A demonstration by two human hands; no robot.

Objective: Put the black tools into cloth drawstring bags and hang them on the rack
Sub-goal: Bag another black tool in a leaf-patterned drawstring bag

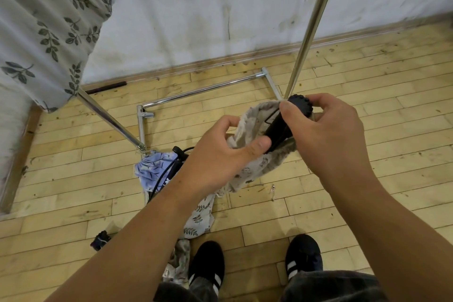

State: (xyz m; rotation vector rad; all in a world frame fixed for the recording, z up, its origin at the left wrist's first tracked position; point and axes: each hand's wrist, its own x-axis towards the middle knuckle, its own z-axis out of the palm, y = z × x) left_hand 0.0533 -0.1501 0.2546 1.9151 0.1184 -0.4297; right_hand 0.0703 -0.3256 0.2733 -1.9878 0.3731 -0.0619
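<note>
a beige cloth drawstring bag is held up in the air above the wooden floor, in front of the chrome rack. its mouth is held open by the left hand, whose thumb and fingers are pinched on the near rim of the cloth. a black tool is gripped by the right hand, with thumb and fingers curled round its upper part, just below a knurled round cap. the tool is tilted, its lower end sunk into the mouth of the bag and the cap outside, above the far rim. nothing is seen hung on the visible bars of the rack.

on the floor by the foot of the rack's left pole a blue patterned bag is lain, and a second black tool with a cable is seen at its right edge, touching it. nearer the person a white leaf-print bag is spread, and a further crumpled cloth is seen just beside the left of two black striped shoes. a small dark object is left well apart, toward the near left of the floor; what it is cannot be told. a large leaf-printed cloth is hung at the upper left, over the top of the rack's left pole.
</note>
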